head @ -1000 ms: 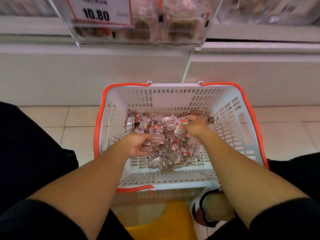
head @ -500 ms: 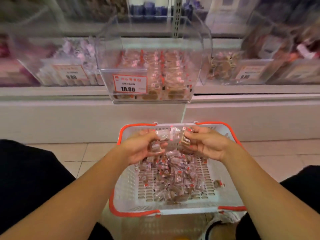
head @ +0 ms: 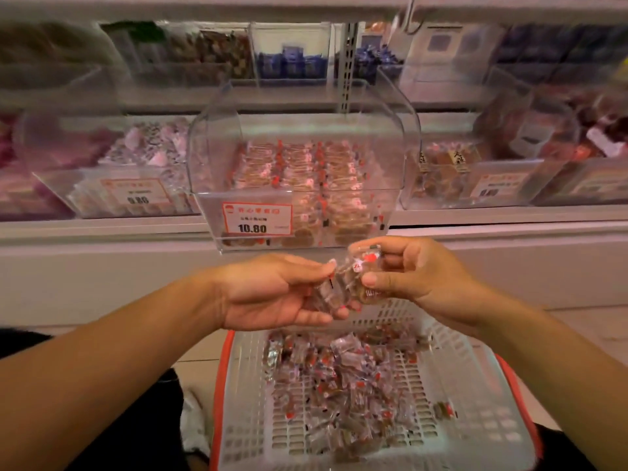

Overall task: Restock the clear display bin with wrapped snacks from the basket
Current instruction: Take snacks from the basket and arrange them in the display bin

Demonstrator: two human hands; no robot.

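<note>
The clear display bin [head: 221, 137] stands on the shelf straight ahead, partly filled with rows of wrapped snacks and bearing a 10.80 price tag [head: 257, 219]. Below it, my left hand [head: 272, 290] and my right hand [head: 411, 270] meet just under the bin's front. Both hold a small bunch of wrapped snacks [head: 343, 283] between their fingers. The white basket [head: 475, 436] with an orange rim sits on the floor under my arms, with a heap of loose wrapped snacks [head: 339, 385] in it.
Neighbouring clear bins [head: 112, 195] on the left and bins [head: 492, 178] on the right hold other sweets. A higher shelf [head: 289, 62] carries more bins. A white shelf base [head: 102, 266] runs across behind the basket. My dark-clothed knees frame the basket.
Both hands have lifted snacks out of the basket and risen toward the bin's front. My view has tilted up, from the basket to the shelves.
</note>
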